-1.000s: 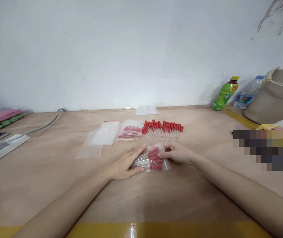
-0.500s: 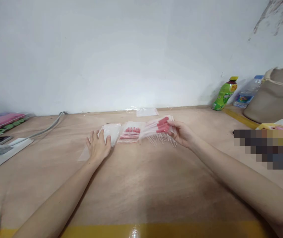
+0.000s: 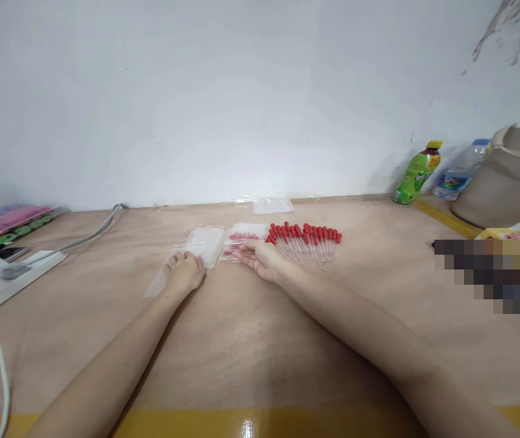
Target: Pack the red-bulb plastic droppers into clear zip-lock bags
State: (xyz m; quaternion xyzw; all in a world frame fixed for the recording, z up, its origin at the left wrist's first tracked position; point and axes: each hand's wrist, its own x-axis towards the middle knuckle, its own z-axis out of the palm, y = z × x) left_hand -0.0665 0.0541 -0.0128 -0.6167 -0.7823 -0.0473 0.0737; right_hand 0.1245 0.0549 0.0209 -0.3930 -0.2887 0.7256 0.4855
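My left hand (image 3: pixel 184 271) rests on clear zip bags (image 3: pixel 209 242), fingers slightly bent and apart, not gripping anything visible. Part of another clear bag (image 3: pixel 156 283) sticks out to the left of that hand. My right hand (image 3: pixel 260 260) lies at the front of stacked zip bags holding red-bulbed droppers (image 3: pixel 244 236), its fingers stretched out over their near edge. Just right of that stack, loose droppers with red bulbs (image 3: pixel 314 234) are spread in a row, bulbs away from me and clear stems toward me.
Against the wall lies a flat clear bag (image 3: pixel 273 207). At right stand a green bottle (image 3: pixel 417 176), a water bottle (image 3: pixel 463 173) and a beige bag (image 3: pixel 506 176). A power strip (image 3: pixel 41 267) with cables and pink packages (image 3: pixel 17 220) sit at left.
My right hand has moved left from above the loose droppers to the stack, and the dropper bag it held is out of its raised grip. My left fingers have bent more.
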